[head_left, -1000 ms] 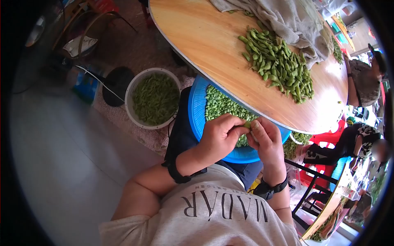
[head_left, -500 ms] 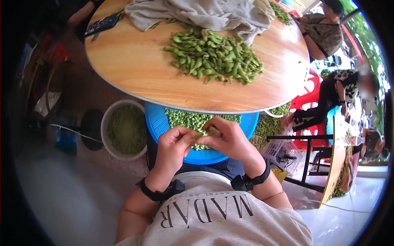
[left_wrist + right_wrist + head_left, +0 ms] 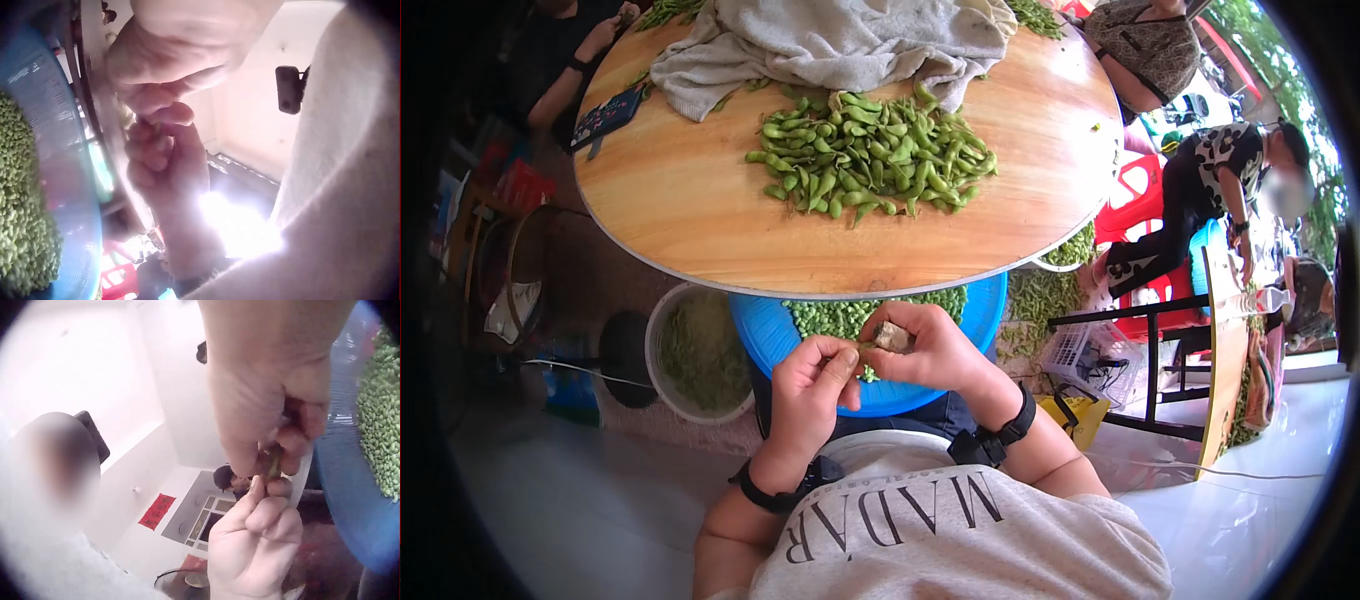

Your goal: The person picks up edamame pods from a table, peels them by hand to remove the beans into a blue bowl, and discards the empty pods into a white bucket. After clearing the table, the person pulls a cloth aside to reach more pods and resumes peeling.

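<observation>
Both hands meet above a blue basket of shelled green beans. My right hand holds a green soybean pod between thumb and curled fingers. With thumb and forefinger, my left hand pinches the pod's other end. A greyish-white patch, like a wrapping, shows on a finger of the right hand. Just below the fingertips appears a bright green bean. In the left wrist view the fingers cover most of the pod.
The round wooden table overhangs the basket and bears a heap of pods, a grey cloth and a phone. A white bucket with green contents stands at left. Another person bends at right, near a white crate.
The head view has swung right and levelled, so the table and basket sit further left. Both hands stay together over the basket, and the right fingers have turned to show the greyish-white patch.
</observation>
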A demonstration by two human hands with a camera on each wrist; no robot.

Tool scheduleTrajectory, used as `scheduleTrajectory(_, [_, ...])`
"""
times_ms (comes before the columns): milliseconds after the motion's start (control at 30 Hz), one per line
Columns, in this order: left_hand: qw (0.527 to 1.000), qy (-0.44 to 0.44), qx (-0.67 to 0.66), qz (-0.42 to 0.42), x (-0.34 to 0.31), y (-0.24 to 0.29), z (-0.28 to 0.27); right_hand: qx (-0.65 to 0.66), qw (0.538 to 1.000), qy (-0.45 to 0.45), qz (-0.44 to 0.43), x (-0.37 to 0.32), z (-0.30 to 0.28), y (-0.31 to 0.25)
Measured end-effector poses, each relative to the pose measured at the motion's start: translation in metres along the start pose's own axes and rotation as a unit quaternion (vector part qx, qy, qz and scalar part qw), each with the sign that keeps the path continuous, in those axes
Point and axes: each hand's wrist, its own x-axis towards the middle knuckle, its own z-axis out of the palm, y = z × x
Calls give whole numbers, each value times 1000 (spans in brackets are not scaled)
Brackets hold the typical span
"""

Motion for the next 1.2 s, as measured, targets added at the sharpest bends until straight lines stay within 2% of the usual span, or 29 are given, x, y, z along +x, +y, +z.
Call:
scheduleTrajectory(33, [999, 1, 33, 10, -1, 2, 1, -5, 1000, 0, 17, 0, 0, -2])
scheduleTrajectory(133, [991, -10, 108, 73, -2, -2, 0, -135, 982, 30, -129, 1, 3, -4])
scheduleTrajectory(233, [978, -5, 160, 136, -4, 2, 0, -201, 964, 56, -163, 2, 6, -4])
scheduleTrajectory(300, [961, 13, 203, 189, -5, 8, -1, -260, 953, 58, -145, 3, 2, -4])
scheduleTrajectory(333, [950, 54, 225, 211, -6, 5, -10, -269, 950, 63, -145, 1, 1, -8])
scheduleTrajectory(367, [944, 107, 250, 188, -6, 3, -27, -277, 947, 68, -145, 0, -2, -14])
scheduleTrajectory(400, [921, 152, 290, 213, -4, 0, -44, -271, 948, 77, -147, 3, -10, -20])
scheduleTrajectory(433, [913, 204, 306, 176, -3, 0, -62, -273, 943, 86, -168, 10, -17, -28])
scheduleTrajectory(500, [851, 289, 412, 153, 1, -2, -105, -356, 902, 132, -206, 35, -31, -43])
scheduleTrajectory(533, [794, 297, 509, 149, 1, -2, -126, -386, 886, 140, -218, 53, -36, -45])
scheduleTrajectory(567, [686, 302, 634, 189, 0, -4, -143, -414, 868, 147, -231, 74, -38, -44])
scheduleTrajectory(600, [643, 320, 663, 212, 0, -1, -146, -442, 849, 155, -244, 88, -39, -42])
scheduleTrajectory(633, [597, 337, 689, 234, 2, 3, -146, -476, 839, 144, -220, 97, -38, -39])
scheduleTrajectory(667, [718, 325, 588, 182, 2, 8, -142, -510, 827, 132, -196, 106, -37, -38])
scheduleTrajectory(700, [820, 303, 470, 125, 1, 19, -129, -542, 814, 120, -171, 112, -36, -37])
scheduleTrajectory(733, [898, 273, 338, 66, 1, 24, -118, -558, 806, 118, -161, 112, -35, -41])
scheduleTrajectory(767, [952, 228, 184, 86, 7, 14, -114, -506, 832, 129, -187, 111, -36, -41])
scheduleTrajectory(833, [982, 143, 99, 73, 14, 35, -78, -396, 874, 152, -238, 108, -41, -40])
scheduleTrajectory(867, [986, 129, 75, 75, 21, 41, -61, -291, 922, 139, -213, 103, -40, -47])
scheduleTrajectory(933, [990, 92, 43, 95, 38, 50, -29, -70, 991, 80, -76, 83, -35, -61])
scheduleTrajectory(967, [991, 70, 36, 111, 44, 53, -17, 46, 998, 47, -4, 74, -32, -61])
scheduleTrajectory(1000, [995, 25, 44, 88, 49, 56, -13, 43, 997, 26, -55, 68, -29, -55])
scheduleTrajectory(1067, [997, -49, 14, 52, 51, 59, -5, 87, 994, 20, -63, 55, -20, -48])
scheduleTrajectory(1100, [997, -53, 15, 47, 50, 57, -4, 109, 992, 19, -66, 49, -17, -45])
scheduleTrajectory(1200, [998, -58, 9, 29, 45, 49, -1, -57, 989, 13, -135, 37, -28, -36])
